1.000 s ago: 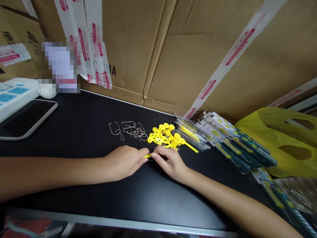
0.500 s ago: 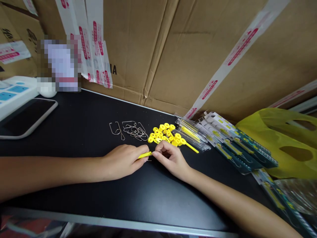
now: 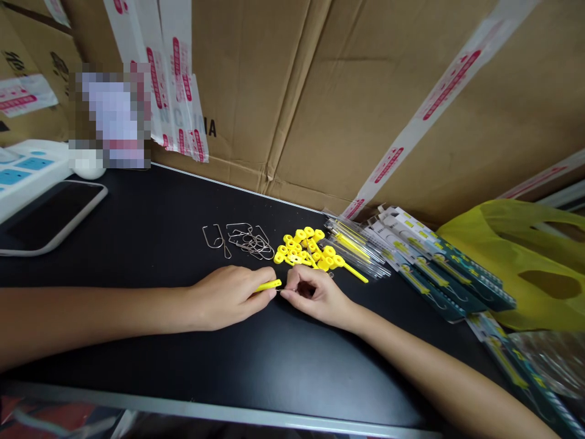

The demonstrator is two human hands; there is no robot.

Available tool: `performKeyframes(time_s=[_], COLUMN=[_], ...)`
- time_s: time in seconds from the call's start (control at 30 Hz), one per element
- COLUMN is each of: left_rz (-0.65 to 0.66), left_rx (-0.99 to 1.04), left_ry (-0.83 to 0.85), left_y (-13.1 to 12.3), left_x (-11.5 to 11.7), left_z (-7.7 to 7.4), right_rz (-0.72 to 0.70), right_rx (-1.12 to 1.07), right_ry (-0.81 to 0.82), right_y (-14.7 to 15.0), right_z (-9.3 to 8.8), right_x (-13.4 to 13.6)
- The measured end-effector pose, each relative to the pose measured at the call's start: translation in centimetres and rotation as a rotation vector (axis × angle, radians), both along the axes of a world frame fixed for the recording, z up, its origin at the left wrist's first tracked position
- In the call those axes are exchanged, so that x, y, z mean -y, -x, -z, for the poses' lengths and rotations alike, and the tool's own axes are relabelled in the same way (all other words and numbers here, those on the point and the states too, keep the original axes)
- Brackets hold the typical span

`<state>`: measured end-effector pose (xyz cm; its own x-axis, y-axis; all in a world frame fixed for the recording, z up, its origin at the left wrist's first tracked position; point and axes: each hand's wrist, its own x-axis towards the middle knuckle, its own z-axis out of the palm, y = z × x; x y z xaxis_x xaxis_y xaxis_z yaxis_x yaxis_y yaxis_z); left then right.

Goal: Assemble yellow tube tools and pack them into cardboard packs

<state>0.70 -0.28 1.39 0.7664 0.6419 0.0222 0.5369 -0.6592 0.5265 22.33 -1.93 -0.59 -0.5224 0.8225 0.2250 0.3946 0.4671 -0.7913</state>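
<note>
My left hand (image 3: pixel 233 297) is closed round a yellow plastic stick (image 3: pixel 269 285), whose flat end with small holes pokes out past the fingertips. Facing it, the thumb and forefinger of my right hand (image 3: pixel 320 297) pinch a thin metal wire (image 3: pixel 281 291). The wire runs across the small gap to my left fingertips, just below the stick. Whether wire and stick are joined is hidden by the fingers. Just beyond my hands lie a heap of yellow plastic ring-ended pieces (image 3: pixel 299 244) and a tangle of bent metal wire clips (image 3: pixel 253 244).
Clear plastic sleeves (image 3: pixel 372 265) and carded packages (image 3: pixel 434 268) lie to the right, beside a yellow plastic bag (image 3: pixel 516 250). At the left are a phone (image 3: pixel 50 213) and a power strip (image 3: pixel 34 164). Taped cardboard boxes (image 3: pixel 237 79) stand behind the black table (image 3: pixel 274 372).
My right hand has drawn slightly away from the yellow stick's end and lower, and the thin wire between my fingertips now shows. My left hand has barely moved.
</note>
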Motion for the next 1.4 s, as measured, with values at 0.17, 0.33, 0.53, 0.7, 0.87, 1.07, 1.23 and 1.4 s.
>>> performKeyframes(time_s=[0.17,0.33,0.53,0.7,0.87,1.07,1.23,1.4], left_rz=[-0.013,0.021,-0.014,-0.012,0.006,0.031,0.037,0.08], left_rx=[-0.063,-0.103,-0.122,-0.131,-0.196,-0.231,-0.276,-0.286], left_ry=[-0.007,-0.04,-0.018,-0.025,-0.087,-0.194,-0.285,-0.361], left_y=[-0.06,-0.08,-0.05,-0.18,-0.34,-0.42,-0.38,-0.49], left_x=[0.0,0.14,0.15,0.14,0.38,0.53,0.7,0.69], left_z=[-0.14,-0.22,-0.09,-0.06,-0.23,0.12,0.34,0.57], right_rz=[0.013,0.012,0.058,0.079,0.091,0.097,0.083,0.074], right_rx=[0.005,-0.022,-0.05,-0.082,-0.099,-0.096,-0.103,-0.1], right_ry=[-0.034,-0.075,-0.074,-0.066,-0.054,-0.042,-0.052,-0.012], right_y=[-0.07,-0.17,-0.13,-0.04,0.15,0.23,0.11,0.29], right_z=[0.19,0.49,0.61,0.45,0.44,0.58,0.62,0.75], right_x=[0.1,0.2,0.21,0.2,0.13,0.14,0.19,0.28])
